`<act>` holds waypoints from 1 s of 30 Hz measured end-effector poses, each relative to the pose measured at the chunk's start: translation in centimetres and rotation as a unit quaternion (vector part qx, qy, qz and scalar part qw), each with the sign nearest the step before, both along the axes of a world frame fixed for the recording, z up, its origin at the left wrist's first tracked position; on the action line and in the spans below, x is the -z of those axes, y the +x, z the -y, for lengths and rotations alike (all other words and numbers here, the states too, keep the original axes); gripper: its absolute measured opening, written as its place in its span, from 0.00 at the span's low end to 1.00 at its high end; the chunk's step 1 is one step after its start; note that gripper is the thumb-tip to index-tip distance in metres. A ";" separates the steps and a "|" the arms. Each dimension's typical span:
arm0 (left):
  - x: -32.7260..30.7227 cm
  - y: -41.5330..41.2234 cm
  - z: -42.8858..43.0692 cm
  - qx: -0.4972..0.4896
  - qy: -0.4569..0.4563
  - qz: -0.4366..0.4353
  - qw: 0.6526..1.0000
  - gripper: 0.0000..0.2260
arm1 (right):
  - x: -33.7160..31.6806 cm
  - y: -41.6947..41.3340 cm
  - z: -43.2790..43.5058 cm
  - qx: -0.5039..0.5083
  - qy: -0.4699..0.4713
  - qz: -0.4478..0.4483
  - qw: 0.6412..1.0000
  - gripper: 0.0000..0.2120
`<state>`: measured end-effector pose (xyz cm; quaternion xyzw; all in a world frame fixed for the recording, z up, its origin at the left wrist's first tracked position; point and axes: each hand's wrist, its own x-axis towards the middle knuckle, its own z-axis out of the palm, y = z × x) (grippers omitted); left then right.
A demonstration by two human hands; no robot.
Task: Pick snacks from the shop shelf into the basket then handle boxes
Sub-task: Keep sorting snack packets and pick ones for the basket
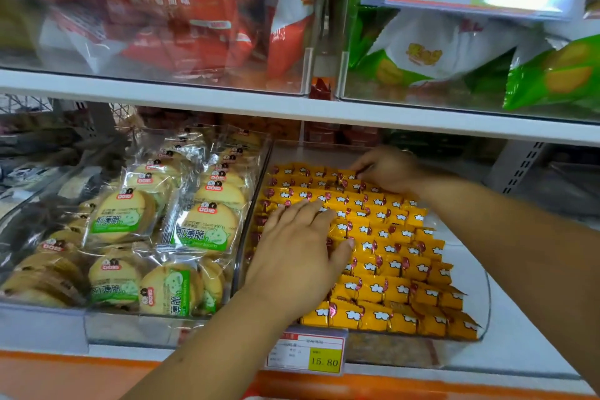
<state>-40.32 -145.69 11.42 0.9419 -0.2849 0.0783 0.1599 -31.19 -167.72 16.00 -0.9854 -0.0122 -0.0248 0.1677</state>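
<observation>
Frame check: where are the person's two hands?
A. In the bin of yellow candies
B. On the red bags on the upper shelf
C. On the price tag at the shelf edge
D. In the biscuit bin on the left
A: the left hand lies flat on the candies and the right hand is at the back rows of the same bin; the biscuits beside it are untouched.
</observation>
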 end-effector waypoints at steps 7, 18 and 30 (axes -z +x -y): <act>-2.4 1.0 1.5 0.006 0.041 0.007 0.999 0.28 | -2.0 -0.4 3.5 0.042 0.011 0.013 0.999 0.12; -0.9 7.4 6.8 0.053 0.091 -0.040 0.994 0.28 | -0.7 -0.1 3.3 -0.001 -0.165 0.039 0.985 0.07; -3.4 3.2 4.5 0.051 -0.128 -0.042 0.990 0.21 | -1.7 -11.4 -0.7 0.092 0.116 0.287 0.946 0.06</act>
